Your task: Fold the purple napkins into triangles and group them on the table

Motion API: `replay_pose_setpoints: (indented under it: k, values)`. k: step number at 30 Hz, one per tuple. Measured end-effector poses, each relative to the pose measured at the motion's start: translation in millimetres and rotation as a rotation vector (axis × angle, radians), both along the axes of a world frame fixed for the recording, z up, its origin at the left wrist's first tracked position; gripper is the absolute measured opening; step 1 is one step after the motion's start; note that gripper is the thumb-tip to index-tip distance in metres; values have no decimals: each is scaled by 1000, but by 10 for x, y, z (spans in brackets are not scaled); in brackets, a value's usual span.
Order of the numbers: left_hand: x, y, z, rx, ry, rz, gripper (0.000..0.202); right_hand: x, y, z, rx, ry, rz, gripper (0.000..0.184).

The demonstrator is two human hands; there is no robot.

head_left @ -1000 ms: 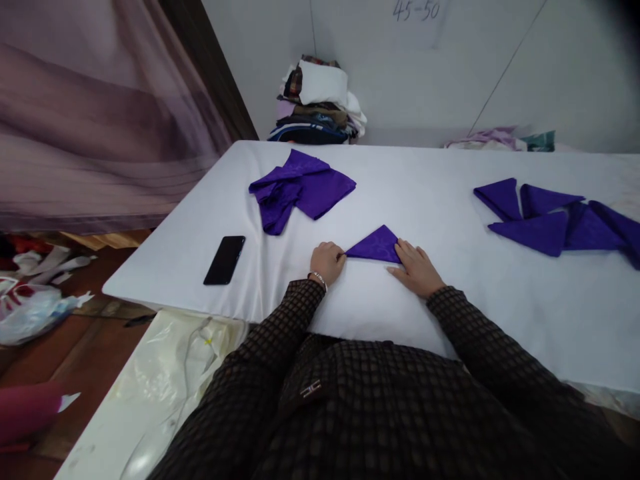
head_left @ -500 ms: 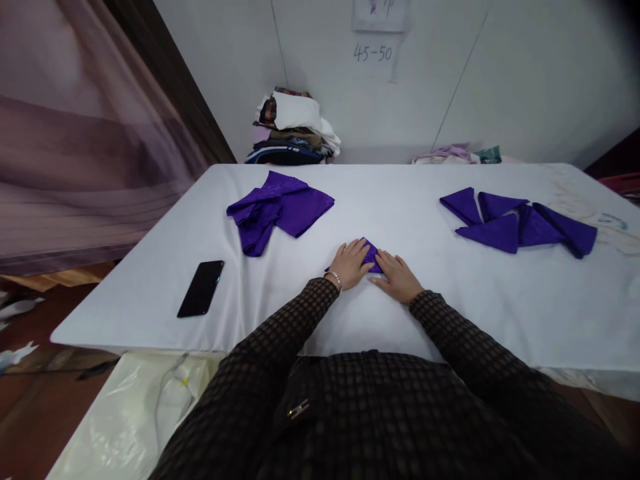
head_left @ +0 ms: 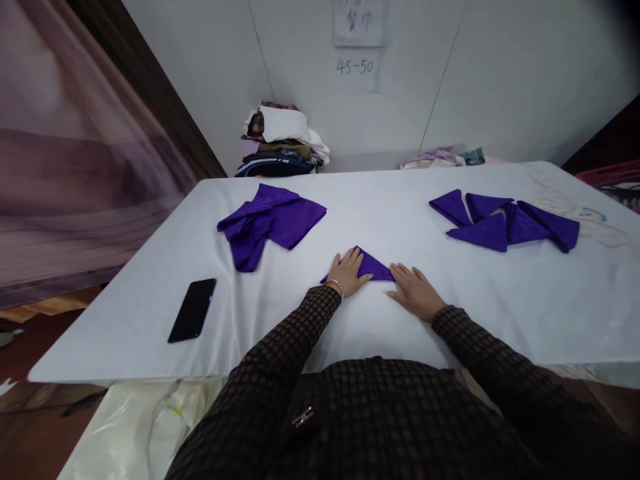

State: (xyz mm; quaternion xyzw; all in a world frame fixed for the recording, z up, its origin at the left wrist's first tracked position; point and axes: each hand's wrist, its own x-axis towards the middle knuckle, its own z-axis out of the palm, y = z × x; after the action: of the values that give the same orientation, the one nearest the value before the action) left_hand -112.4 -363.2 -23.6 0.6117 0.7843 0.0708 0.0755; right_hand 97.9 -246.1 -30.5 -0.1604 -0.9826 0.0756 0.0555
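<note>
Since the frame half a second earlier, the right hand (head_left: 417,293) has shifted outward, away from the left hand (head_left: 349,273), exposing more of the folded purple triangle (head_left: 375,268), which serves as landmark below. Head view, the only one: the triangle lies flat on the white tablecloth (head_left: 360,210), directly before the person, its apex directed away from the body. Left hand, wearing a bracelet (head_left: 339,285), rests palm down across the triangle's left part, its fingers extended and slightly spread, the thumb set apart over the lower edge. Right hand meets the triangle's right corner with its fingertips; these fingers are straight and close together, with the thumb wide of them, resting near the cloth below that corner. Left of the triangle and farther off lies a loose purple cloth (head_left: 295,220); left and nearer the person, a dark phone (head_left: 193,311). Right of the triangle and beyond it, several folded purple pieces (head_left: 485,232) form a cluster. Far beyond the triangle, toward the left, stands a stack of clothes (head_left: 285,125).
</note>
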Motion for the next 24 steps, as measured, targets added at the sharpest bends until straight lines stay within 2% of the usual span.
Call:
replay_pose_setpoints:
  k: [3,6,9,12,17,24]
  values:
    - [1,1,-3,0,5,3,72,64,31,65,-59,6,-54,61]
    - [0,1,-9,8,7,-2,71,-40,91,196,-158,98,-122,59]
    - [2,1,-13,18,15,-2,71,-327,160,354,-269,128,-181,51]
    - [3,-1,-12,27,23,-1,70,-687,224,464,-294,-30,-179,40]
    - [0,-13,0,65,-6,0,66,-1122,289,466,-302,-150,-171,38]
    - [-41,-33,26,156,-92,15,61,-1291,276,508,-462,-209,-231,21]
